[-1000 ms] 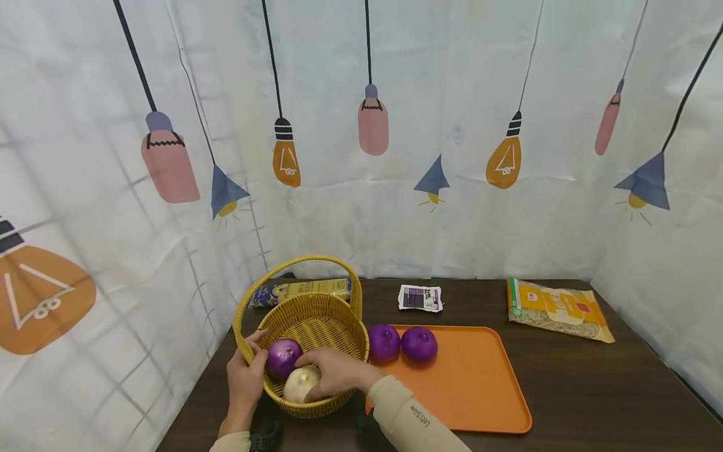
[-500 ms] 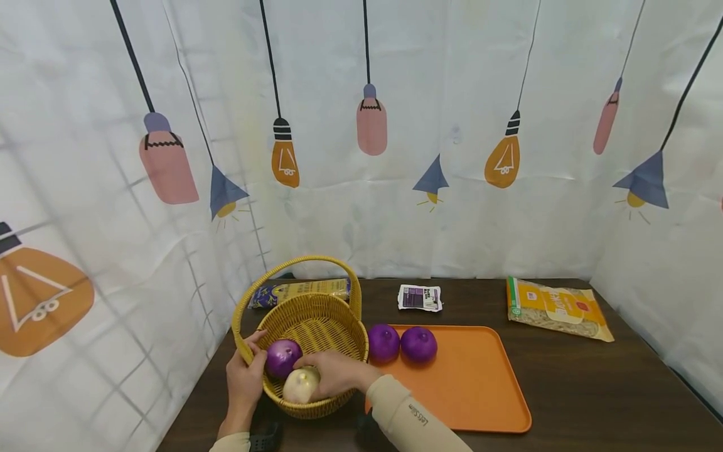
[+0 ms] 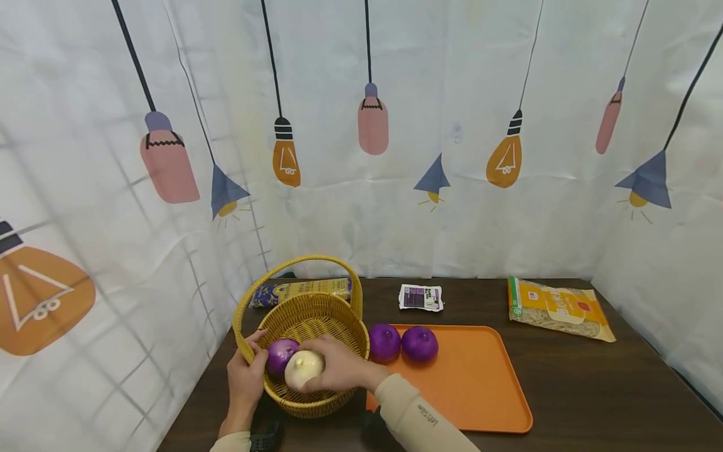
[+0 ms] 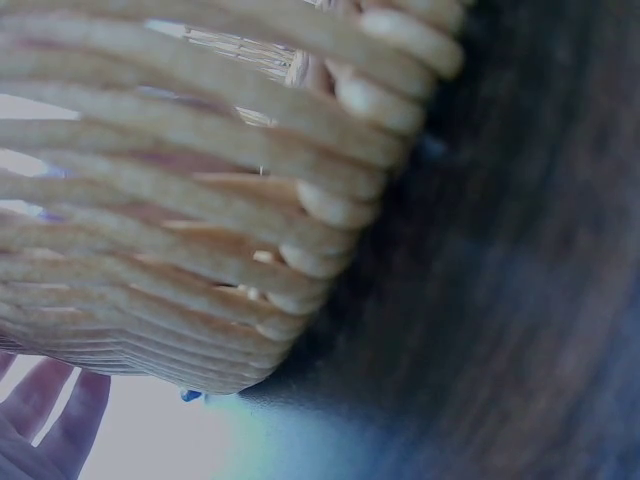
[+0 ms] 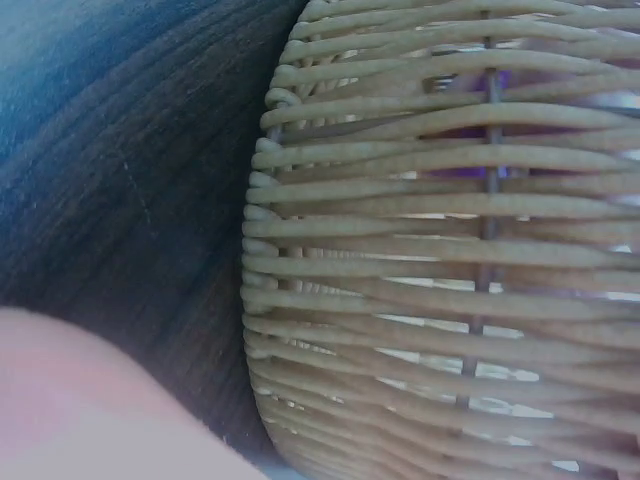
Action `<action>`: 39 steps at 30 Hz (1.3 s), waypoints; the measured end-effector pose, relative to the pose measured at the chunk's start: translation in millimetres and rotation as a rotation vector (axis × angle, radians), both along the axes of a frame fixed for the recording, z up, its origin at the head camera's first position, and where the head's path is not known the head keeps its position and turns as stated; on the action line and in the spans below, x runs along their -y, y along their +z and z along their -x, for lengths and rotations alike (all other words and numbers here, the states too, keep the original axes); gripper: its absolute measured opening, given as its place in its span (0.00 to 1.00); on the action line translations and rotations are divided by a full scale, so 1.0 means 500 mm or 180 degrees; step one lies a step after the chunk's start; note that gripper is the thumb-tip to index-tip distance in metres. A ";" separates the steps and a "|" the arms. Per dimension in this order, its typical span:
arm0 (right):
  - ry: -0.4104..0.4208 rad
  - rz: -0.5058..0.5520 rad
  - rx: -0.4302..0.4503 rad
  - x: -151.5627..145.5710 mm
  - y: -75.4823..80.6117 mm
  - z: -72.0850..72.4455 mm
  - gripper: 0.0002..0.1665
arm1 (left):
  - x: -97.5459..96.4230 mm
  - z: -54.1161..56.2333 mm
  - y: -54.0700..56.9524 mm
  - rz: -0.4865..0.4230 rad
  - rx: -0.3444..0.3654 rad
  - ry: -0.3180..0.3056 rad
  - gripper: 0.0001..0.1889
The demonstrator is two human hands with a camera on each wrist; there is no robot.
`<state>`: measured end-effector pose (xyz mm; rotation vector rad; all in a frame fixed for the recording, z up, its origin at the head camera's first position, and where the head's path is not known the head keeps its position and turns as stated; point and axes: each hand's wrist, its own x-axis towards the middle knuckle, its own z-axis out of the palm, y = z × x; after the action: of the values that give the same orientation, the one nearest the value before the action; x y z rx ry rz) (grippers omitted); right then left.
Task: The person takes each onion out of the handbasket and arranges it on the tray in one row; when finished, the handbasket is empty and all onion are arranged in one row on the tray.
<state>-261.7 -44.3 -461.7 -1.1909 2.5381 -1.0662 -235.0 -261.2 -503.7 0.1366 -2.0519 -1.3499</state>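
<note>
A yellow wicker basket [image 3: 316, 314] with a tall handle stands at the left of the table. My left hand [image 3: 245, 383] holds its left side near the handle's base, thumb and fingers at the rim. Inside, my right hand [image 3: 341, 367] grips a white onion [image 3: 305, 369], fingers over its far side and thumb along its near side. Beside it lies a purple onion [image 3: 280, 355], partly covered by the white one in the head view. Both wrist views look at the basket's woven wall [image 4: 180, 200] from outside; the left fingers [image 4: 72, 420] show at its lower corner.
Right of the basket lies an orange tray [image 3: 463, 389] with two purple onions [image 3: 419, 344] at its far left corner. Behind are a yellow-and-blue packet [image 3: 302, 290], a small white-and-purple sachet [image 3: 420, 297] and, far right, a bag of oats-like flakes [image 3: 559, 309]. Patterned curtains close the back and sides.
The right hand and the white onion have shifted slightly up and right in the head view, and the onion now overlaps the purple one more. The left hand and basket have stayed put.
</note>
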 end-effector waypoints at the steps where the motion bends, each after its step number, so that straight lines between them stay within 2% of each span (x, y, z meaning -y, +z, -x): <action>1: -0.0035 0.0059 0.0012 -0.002 0.001 0.000 0.40 | 0.000 0.000 0.000 0.0003 -0.0005 -0.0004 0.08; 5: -0.0093 0.0210 0.0080 -0.010 0.007 -0.003 0.42 | 0.000 0.002 -0.002 0.0032 -0.0008 0.0015 0.05; 12: -0.0070 0.0330 0.0143 -0.026 0.015 -0.016 0.41 | 0.003 0.000 -0.001 0.0051 -0.0005 0.0039 0.07; 18: -0.0251 0.0418 0.0122 -0.043 0.018 -0.029 0.41 | 0.004 0.001 -0.004 0.0030 -0.0049 -0.0002 0.03; 22: -0.0410 0.0558 0.0328 -0.054 0.017 -0.032 0.41 | 0.004 0.000 -0.004 0.0023 -0.0033 -0.0025 0.02; 23: -0.0446 0.0600 0.0382 -0.057 0.017 -0.033 0.40 | -0.001 -0.005 0.004 0.0015 -0.0028 -0.0039 0.03; 26: -0.0533 0.0709 0.0496 -0.064 0.016 -0.033 0.40 | -0.002 -0.005 0.005 0.0023 -0.0026 -0.0047 0.03; 29: -0.0632 0.0713 0.0453 -0.071 0.017 -0.035 0.40 | -0.003 -0.006 0.006 0.0025 -0.0013 -0.0038 0.03; 30: -0.0668 0.0711 0.0426 -0.073 0.018 -0.035 0.40 | 0.001 0.000 -0.002 0.0030 -0.0009 -0.0024 0.03; 34: -0.0797 0.0734 0.0313 -0.086 0.022 -0.037 0.39 | 0.003 0.002 -0.004 0.0033 0.0033 0.0025 0.04; 39: -0.0823 0.0812 0.0227 -0.107 0.028 -0.042 0.39 | 0.005 0.006 -0.008 0.0016 0.0088 0.0065 0.03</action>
<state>-240.9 9.1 -447.8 -0.8684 2.6106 -1.5003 -237.8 -263.9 -507.5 0.1742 -2.0712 -1.3373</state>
